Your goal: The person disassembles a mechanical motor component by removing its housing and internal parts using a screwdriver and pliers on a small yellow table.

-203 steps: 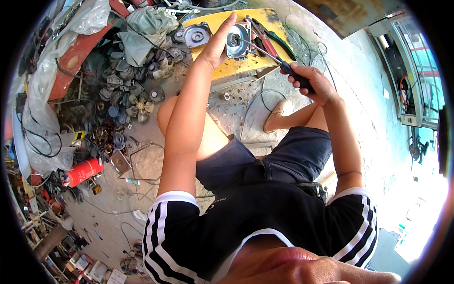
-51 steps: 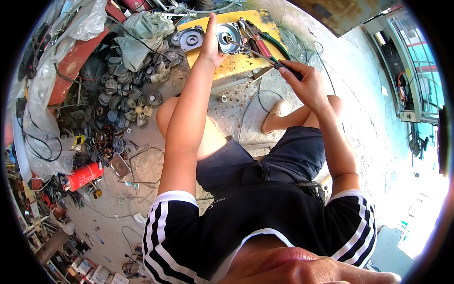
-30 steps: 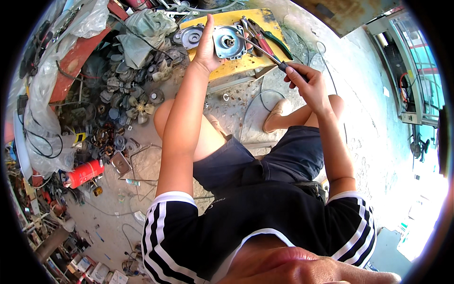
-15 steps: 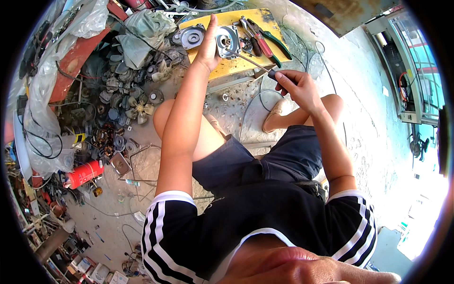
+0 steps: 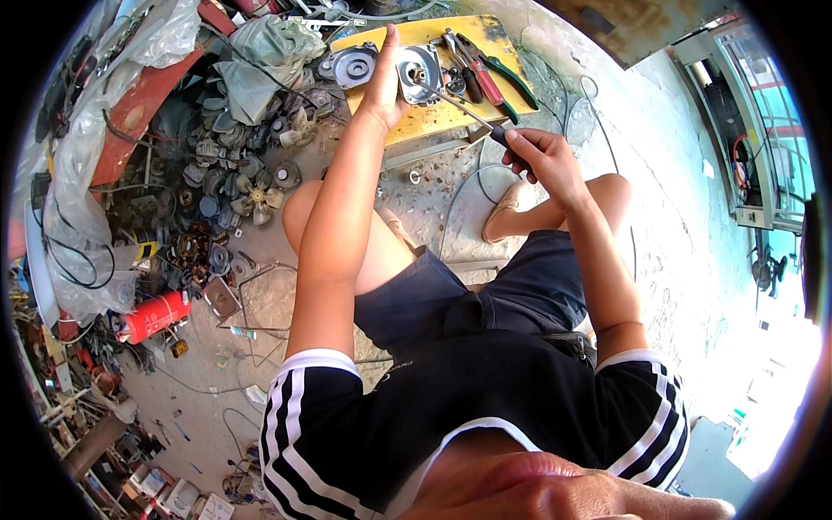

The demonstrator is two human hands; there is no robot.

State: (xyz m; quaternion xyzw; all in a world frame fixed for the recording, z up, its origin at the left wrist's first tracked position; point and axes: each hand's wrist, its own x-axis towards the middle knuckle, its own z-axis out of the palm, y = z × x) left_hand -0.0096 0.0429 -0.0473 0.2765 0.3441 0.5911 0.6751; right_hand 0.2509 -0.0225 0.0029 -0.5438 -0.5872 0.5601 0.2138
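**Metal housing in left hand, screwdriver tip at its hub**

Head view, the only one I had. The metal housing [image 5: 407, 90] sat at the left hand [image 5: 384, 94], above the counter [image 5: 416, 130]. That hand held it from the left side, thumb upright; its fingers were hidden, so I could not tell how tightly they closed. The right hand [image 5: 546, 159] was closed round the dark handle of the screwdriver [image 5: 497, 132], whose shaft ran to the housing's central hub. Contact at the tip: could not tell.

Handling, my estimate: housing stiff, moderately light, possibly slippery if oily; the cast rim looked the best hold, clear of the hub. Screwdriver rigid, best held by its handle.

Count: one housing in hand, one similar metal cover [image 5: 354, 67] lying left on the counter; one screwdriver in hand; to the right, one red-handled tool [image 5: 488, 85] and one pair of green-handled pliers [image 5: 511, 76]. Pile of motor parts [image 5: 208, 160] at far left: too jumbled to count.
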